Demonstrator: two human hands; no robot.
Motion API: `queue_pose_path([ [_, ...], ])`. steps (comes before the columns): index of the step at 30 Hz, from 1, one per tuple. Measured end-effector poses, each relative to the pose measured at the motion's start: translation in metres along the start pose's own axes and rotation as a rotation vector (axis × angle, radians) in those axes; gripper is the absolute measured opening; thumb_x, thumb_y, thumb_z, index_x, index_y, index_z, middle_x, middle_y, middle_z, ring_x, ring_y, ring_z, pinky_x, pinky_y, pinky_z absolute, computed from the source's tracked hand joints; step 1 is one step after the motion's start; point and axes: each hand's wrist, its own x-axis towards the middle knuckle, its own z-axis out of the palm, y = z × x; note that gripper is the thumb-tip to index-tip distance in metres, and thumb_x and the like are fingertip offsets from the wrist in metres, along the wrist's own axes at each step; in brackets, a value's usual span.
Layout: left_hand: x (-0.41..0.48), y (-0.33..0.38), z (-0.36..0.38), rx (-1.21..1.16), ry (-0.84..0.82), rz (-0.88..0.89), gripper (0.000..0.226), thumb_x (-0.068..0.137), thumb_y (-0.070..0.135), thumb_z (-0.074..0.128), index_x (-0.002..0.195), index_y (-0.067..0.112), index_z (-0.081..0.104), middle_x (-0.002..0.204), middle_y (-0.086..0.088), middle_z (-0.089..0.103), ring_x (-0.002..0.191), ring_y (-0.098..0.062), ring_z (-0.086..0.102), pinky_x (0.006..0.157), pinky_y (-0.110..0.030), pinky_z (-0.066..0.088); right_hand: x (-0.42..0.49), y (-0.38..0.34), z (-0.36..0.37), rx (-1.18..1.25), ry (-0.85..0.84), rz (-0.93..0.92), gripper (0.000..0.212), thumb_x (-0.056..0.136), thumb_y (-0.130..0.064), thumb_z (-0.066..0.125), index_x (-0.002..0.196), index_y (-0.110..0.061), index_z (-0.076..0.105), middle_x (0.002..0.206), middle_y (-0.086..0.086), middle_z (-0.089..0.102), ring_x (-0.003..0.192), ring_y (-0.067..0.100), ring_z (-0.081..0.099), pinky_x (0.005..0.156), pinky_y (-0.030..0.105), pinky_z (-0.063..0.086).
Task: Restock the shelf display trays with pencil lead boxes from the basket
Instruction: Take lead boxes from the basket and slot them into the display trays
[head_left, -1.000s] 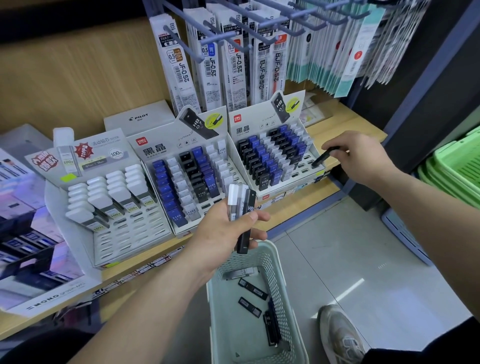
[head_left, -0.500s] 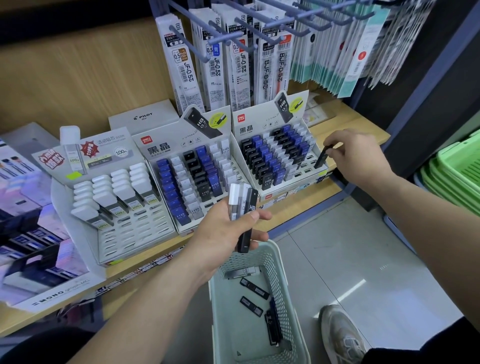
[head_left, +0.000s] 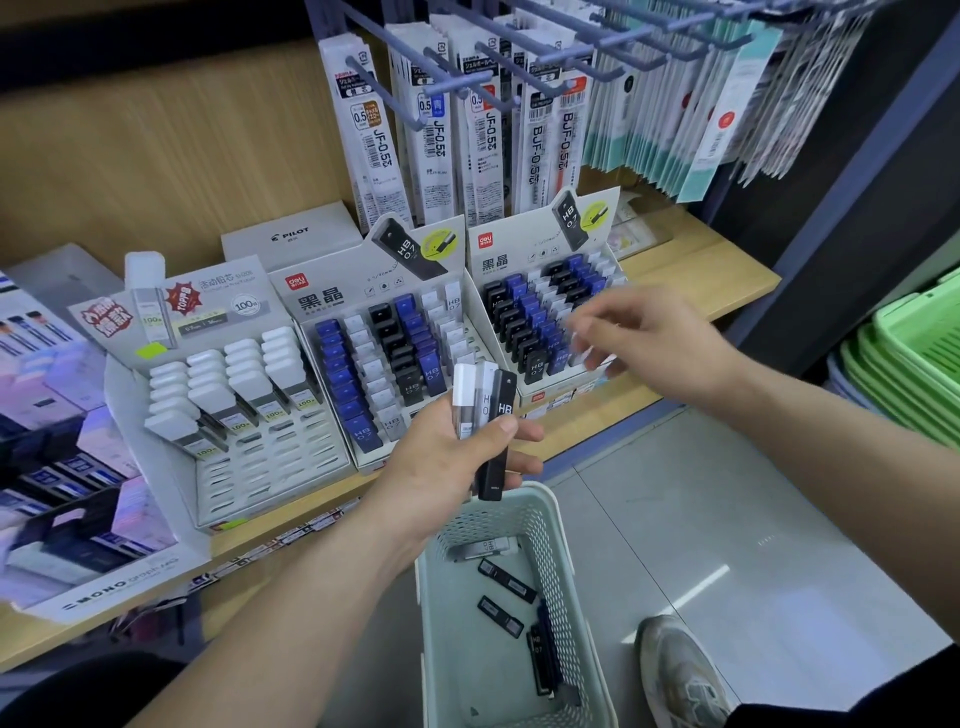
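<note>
Lead boxes held above the basket, in front of the trays

A fan of pencil lead boxes (head_left: 493, 410) is gripped in the left hand (head_left: 441, 457) over the basket (head_left: 563, 582); the blurred right hand (head_left: 660, 338) is spread loosely over the right display tray (head_left: 519, 249).

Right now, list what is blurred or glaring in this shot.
Head view: the right hand is motion-blurred; the left hand and its lead boxes are sharp. Head view: a glare streak lies on the floor; the far-left displays are smeared.
</note>
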Motion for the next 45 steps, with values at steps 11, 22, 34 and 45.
queue_pose_path([
  [11, 0.000, -0.001, 0.002, -0.061, -0.071, 0.027, 0.025, 0.103, 0.020, 0.050, 0.123, 0.010, 0.061, 0.105, -0.008, 0.077, 0.082, -0.024, 0.075, 0.068, -0.030, 0.061, -0.017, -0.021, 0.026, 0.290, -0.264, 0.042, 0.012, 0.094, -0.014, 0.066, 0.098, -0.003, 0.064, 0.084, 0.012, 0.067, 0.068, 0.017, 0.067, 0.069, 0.033, 0.059],
  [22, 0.003, -0.008, -0.005, 0.132, 0.036, 0.007, 0.020, 0.103, 0.018, 0.054, 0.122, 0.015, 0.060, 0.100, -0.001, 0.077, 0.060, -0.018, 0.059, 0.051, -0.025, 0.042, -0.015, -0.021, 0.024, 0.449, -0.067, 0.028, 0.013, 0.091, -0.007, 0.069, 0.101, -0.005, 0.061, 0.086, 0.026, 0.068, 0.071, 0.024, 0.071, 0.068, 0.034, 0.061],
  [34, -0.020, -0.028, -0.049, 0.209, 0.253, -0.057, 0.008, 0.098, 0.019, 0.063, 0.103, 0.017, 0.069, 0.072, -0.006, 0.057, 0.056, -0.015, 0.049, 0.048, -0.027, 0.041, 0.005, -0.041, 0.051, 0.192, 0.069, -0.216, 0.019, 0.087, -0.012, 0.073, 0.085, -0.027, 0.063, 0.084, -0.004, 0.068, 0.075, 0.018, 0.072, 0.073, 0.033, 0.059],
  [45, -0.059, -0.027, -0.089, 0.131, 0.303, -0.071, 0.010, 0.102, 0.015, 0.056, 0.110, 0.010, 0.057, 0.089, -0.005, 0.074, 0.053, -0.013, 0.050, 0.046, -0.024, 0.041, 0.019, -0.042, 0.103, -0.258, -0.029, -0.387, 0.016, 0.087, -0.020, 0.074, 0.089, -0.033, 0.065, 0.074, -0.023, 0.060, 0.076, -0.001, 0.061, 0.074, 0.027, 0.054],
])
